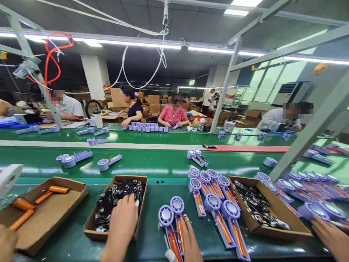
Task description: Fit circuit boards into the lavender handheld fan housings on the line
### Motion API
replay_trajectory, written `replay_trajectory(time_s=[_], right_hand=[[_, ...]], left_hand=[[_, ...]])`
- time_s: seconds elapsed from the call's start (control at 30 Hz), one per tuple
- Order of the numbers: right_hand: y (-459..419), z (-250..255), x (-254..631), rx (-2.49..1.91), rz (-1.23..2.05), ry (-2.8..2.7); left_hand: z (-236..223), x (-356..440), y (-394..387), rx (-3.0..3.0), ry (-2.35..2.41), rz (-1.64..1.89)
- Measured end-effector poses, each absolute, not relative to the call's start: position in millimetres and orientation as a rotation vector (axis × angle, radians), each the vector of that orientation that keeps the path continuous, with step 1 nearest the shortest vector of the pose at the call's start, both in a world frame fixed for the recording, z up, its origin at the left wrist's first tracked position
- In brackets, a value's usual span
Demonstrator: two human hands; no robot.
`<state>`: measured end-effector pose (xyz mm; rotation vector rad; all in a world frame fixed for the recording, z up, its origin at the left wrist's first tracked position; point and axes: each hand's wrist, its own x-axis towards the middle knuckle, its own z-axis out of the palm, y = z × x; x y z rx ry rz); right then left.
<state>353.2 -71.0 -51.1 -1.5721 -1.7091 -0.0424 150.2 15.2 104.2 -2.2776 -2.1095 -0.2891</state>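
My left hand (122,220) reaches into a cardboard box of black circuit boards (109,198), with its fingers bent down among the boards. A white covering shows on one digit, and the fingertips are hidden. My right hand (189,238) is around the handles of two purple handheld fan halves, the left one (165,216) and the one beside it (177,205). Its thumb, in a white cover, lies on the left and its fingers on the right. Orange battery cells (180,231) and red wires show in the open handles. Just right lie several similar fan halves (212,202).
A box with orange cells (58,189) stands at left, a second board box (272,227) at right. Co-workers' hands (331,236) (7,238) enter at both edges. Beyond is a green belt (147,160) with fan parts; a metal post (308,134) rises at right.
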Motion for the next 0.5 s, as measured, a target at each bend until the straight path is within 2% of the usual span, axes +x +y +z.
replay_trajectory(time_s=[0.13,0.3,0.4,0.5], right_hand=[[-60,-42,348,-1.579,-0.040,-1.722],[-56,-41,362,-1.531,0.100,-1.786],[-65,-51,388,-1.394,0.136,-1.869],[-77,-64,417,-1.292,0.114,-1.850]], left_hand=[[109,143,27,-2.328,-2.146,-0.131],[105,136,35,-2.313,-2.214,-0.129],[104,134,39,-2.287,-2.219,-0.251],[104,130,44,-2.192,-2.227,-0.535]])
